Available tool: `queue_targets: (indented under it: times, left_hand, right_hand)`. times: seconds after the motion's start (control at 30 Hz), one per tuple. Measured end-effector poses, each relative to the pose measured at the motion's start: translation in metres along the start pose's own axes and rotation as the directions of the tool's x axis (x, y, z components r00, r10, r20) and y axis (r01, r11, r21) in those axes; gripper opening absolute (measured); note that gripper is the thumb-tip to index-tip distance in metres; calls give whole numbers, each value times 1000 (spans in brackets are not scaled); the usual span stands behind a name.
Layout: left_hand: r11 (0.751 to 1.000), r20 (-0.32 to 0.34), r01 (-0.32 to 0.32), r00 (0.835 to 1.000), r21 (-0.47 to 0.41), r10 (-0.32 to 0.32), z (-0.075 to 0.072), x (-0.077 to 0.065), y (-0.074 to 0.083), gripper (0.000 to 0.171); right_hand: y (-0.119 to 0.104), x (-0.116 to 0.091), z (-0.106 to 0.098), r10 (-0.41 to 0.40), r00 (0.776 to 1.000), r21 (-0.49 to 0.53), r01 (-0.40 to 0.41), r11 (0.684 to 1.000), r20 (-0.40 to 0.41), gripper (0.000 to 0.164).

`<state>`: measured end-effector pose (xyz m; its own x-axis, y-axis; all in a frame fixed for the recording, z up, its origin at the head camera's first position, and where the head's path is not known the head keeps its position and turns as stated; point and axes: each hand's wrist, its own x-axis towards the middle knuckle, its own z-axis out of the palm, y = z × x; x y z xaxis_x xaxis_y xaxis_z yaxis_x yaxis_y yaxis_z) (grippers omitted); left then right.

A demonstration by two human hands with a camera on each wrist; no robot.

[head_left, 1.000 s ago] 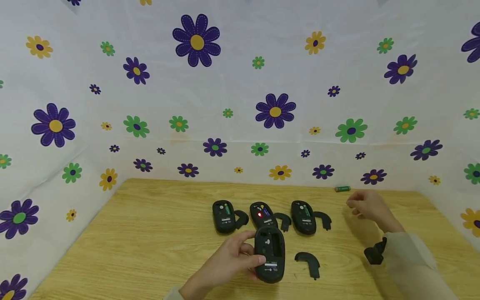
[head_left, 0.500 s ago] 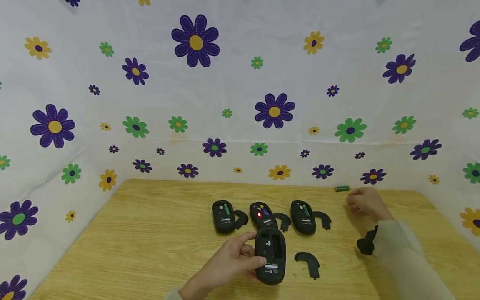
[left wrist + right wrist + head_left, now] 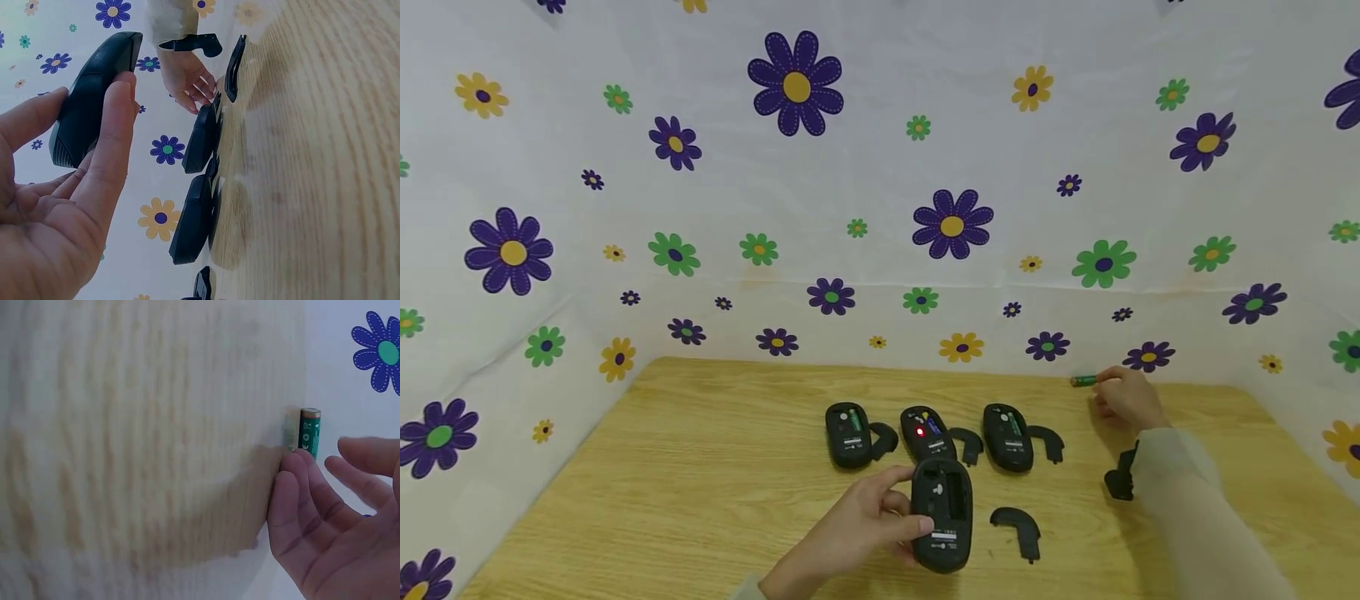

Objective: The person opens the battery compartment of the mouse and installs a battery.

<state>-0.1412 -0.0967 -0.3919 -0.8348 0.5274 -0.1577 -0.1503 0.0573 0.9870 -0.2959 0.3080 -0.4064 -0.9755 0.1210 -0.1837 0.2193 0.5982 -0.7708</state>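
Note:
My left hand [image 3: 859,523] grips a black computer mouse [image 3: 947,552], its underside turned up toward the head camera and its battery slot bare. The thumb lies on the label side, as the head view shows. At the back right of the table, my right hand [image 3: 1129,400] reaches to a green AA-type battery [image 3: 1083,381]. In the right wrist view the fingertips are at the near end of that battery [image 3: 310,432], and the thumb stands apart from it. A loose battery cover [image 3: 1018,532] lies right of the held mouse.
Three more mice lie upside down in a row: the left mouse [image 3: 848,437], the middle mouse [image 3: 925,429] with a red light, and the right mouse [image 3: 1009,439]. Covers [image 3: 1049,442] lie beside them. A flowered cloth [image 3: 850,167] rises behind the table [image 3: 715,467].
My right hand has moved forward and slightly left until its fingertips are at the battery's near end. My left hand has kept the mouse in nearly the same place.

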Motion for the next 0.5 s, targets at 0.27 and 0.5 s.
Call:
queue_targets:
  times: [0.27, 0.5]
  left_hand:
    - [999, 19, -29, 999, -32, 30, 1, -2, -2, 57]
    - [999, 24, -23, 999, -36, 24, 1, -1, 0, 57]
  right_hand:
    - [-4, 3, 4, -91, 980, -167, 121, 978, 179, 61]
    - [-1, 6, -4, -143, 972, -279, 192, 941, 187, 60]
